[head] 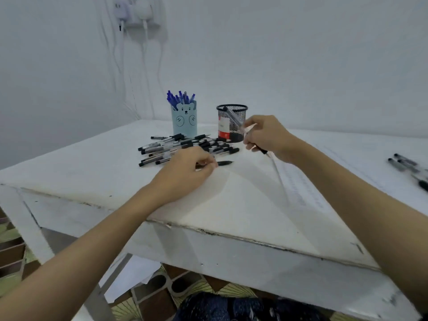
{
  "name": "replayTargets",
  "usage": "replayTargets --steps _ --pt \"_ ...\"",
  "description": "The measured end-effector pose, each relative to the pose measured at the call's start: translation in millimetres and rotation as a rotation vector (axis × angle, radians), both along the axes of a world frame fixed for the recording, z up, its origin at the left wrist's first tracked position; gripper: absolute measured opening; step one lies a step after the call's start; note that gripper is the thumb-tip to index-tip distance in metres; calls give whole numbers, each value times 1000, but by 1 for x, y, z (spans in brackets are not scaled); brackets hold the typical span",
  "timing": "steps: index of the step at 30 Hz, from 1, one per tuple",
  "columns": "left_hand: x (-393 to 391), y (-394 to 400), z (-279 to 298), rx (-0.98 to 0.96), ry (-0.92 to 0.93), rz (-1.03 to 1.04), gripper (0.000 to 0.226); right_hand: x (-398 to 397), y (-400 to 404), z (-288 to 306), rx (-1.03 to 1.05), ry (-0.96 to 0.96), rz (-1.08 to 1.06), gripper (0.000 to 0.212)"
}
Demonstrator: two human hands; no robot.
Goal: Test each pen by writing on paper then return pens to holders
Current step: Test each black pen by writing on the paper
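Observation:
My left hand [187, 167] rests on the white table [92, 163], with its fingertips pinching a black-capped pen [224, 163] that lies flat. My right hand [266, 137] hovers in front of the black mesh holder [232, 122] and grips a pen [262, 150] whose black end pokes out below the fingers. A clear pen [231, 117] leans in the mesh holder. A pile of several black pens [183, 147] lies behind my left hand. The light blue bear holder [184, 122] holds several blue pens [180, 99]. Paper with rows of marks [303, 188] lies under my right forearm.
A few more black pens [407, 166] lie at the table's far right. Cables [143, 66] hang down the wall from plugs behind the table. The table's chipped front edge [231, 235] runs diagonally below my arms, with patterned floor underneath.

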State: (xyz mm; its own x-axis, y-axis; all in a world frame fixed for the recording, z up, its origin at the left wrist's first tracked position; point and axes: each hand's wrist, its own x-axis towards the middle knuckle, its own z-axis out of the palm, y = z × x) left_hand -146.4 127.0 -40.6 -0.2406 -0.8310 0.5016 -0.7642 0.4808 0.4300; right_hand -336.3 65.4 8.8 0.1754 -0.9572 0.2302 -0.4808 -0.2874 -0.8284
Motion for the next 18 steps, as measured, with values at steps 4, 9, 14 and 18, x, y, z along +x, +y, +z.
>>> replayTargets --steps 4,9,14,18 --pt "-58 -19 1 2 -13 -105 14 -65 17 9 362 -564 68 24" --pt "-137 -37 3 65 -49 -229 14 -139 30 6 484 -1083 20 72" --pt "-191 -51 4 98 -124 -292 18 -189 41 2 419 -1187 -113 61" --pt "-210 -61 2 123 -184 -339 20 -214 45 -3 339 -1243 -166 65"
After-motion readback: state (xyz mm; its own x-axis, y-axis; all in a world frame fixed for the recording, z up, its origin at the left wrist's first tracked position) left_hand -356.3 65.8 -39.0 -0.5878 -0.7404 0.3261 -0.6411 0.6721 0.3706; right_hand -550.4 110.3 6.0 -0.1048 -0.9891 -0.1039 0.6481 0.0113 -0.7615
